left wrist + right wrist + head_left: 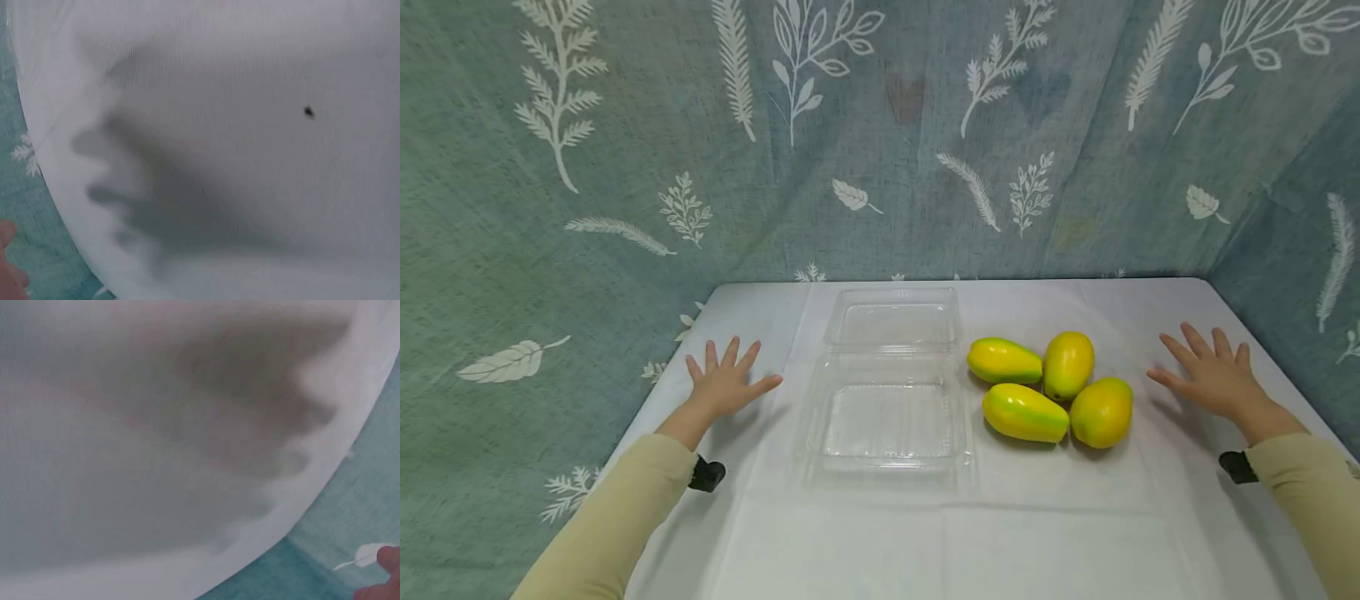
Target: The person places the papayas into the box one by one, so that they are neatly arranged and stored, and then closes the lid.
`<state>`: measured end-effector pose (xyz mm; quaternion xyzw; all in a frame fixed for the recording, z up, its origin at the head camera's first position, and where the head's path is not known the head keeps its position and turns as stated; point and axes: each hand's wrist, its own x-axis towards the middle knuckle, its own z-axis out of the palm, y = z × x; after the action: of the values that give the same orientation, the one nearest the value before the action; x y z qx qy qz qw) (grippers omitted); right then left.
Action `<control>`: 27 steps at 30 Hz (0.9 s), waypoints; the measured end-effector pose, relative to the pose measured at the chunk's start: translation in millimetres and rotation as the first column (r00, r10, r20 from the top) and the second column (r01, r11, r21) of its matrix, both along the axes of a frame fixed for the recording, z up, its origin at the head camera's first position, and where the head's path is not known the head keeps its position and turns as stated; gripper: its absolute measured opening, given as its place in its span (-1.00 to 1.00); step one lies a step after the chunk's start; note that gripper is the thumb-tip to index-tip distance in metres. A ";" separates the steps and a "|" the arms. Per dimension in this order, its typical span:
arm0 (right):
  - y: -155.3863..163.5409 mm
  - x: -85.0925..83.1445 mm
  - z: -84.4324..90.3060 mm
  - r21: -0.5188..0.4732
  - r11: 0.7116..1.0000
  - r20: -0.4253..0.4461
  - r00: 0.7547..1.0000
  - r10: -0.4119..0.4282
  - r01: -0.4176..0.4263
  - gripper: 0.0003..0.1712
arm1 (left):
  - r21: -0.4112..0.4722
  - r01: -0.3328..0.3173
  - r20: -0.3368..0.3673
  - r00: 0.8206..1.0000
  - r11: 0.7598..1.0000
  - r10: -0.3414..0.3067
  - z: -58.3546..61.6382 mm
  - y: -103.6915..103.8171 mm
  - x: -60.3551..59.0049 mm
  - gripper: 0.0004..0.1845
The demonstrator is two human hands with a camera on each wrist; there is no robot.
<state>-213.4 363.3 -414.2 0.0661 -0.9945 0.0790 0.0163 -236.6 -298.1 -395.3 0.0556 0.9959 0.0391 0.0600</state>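
The left hand is hovering low over the white tablecloth near the table's left edge, at about nine o'clock from the clear plastic clamshell box. Its fingers are spreading wide and straight, the thumb pointing toward the box, and it is holding nothing. A beige sleeve is covering the forearm, with a black wrist mount sitting at the cuff. In the left wrist view only fingertips are showing at the lower left corner, while the hand's blurred shadow is falling on the cloth beside a small dark speck.

The clamshell box is lying open at the middle of the table, well apart from both hands. Its lid is lying flat at twelve o'clock, toward the backdrop, and its tray is facing the person at six o'clock. Nothing is lying inside.

Just beside the box, at three o'clock from it, four yellow-green mangoes are clustering together. The two nearer the box are lying on their sides, and the two farther ones are touching them on the right.

The right hand is hovering at three o'clock from the mangoes, near them but apart, close to the table's right edge. Its fingers are also fanning out wide and straight, gripping nothing. In the right wrist view a fingertip is peeking in at the lower right, and the hand's soft shadow is spreading over the cloth.

Behind everything, a teal curtain with white leaf prints is hanging at twelve o'clock.
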 end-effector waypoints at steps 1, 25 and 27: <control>-2.2 0.9 0.3 0.005 1.000 -0.005 1.000 0.002 -0.002 -0.09 | 0.013 0.011 -0.002 1.000 1.000 -0.011 -1.0 2.0 1.1 -0.06; -83.3 32.7 12.5 -0.310 0.950 0.160 0.983 0.093 -0.039 -0.13 | 0.435 0.342 -0.055 0.933 0.833 -0.355 -33.3 32.9 53.6 -0.20; -85.4 33.6 12.7 -0.318 0.948 0.167 0.983 0.083 -0.026 -0.13 | 0.453 0.346 -0.067 0.932 0.822 -0.355 -36.1 32.6 55.7 -0.21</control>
<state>-179.8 277.9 -401.5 0.0828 -0.9645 0.2424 -0.0644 -180.9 -265.5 -431.4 0.2497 0.9304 0.2611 0.0615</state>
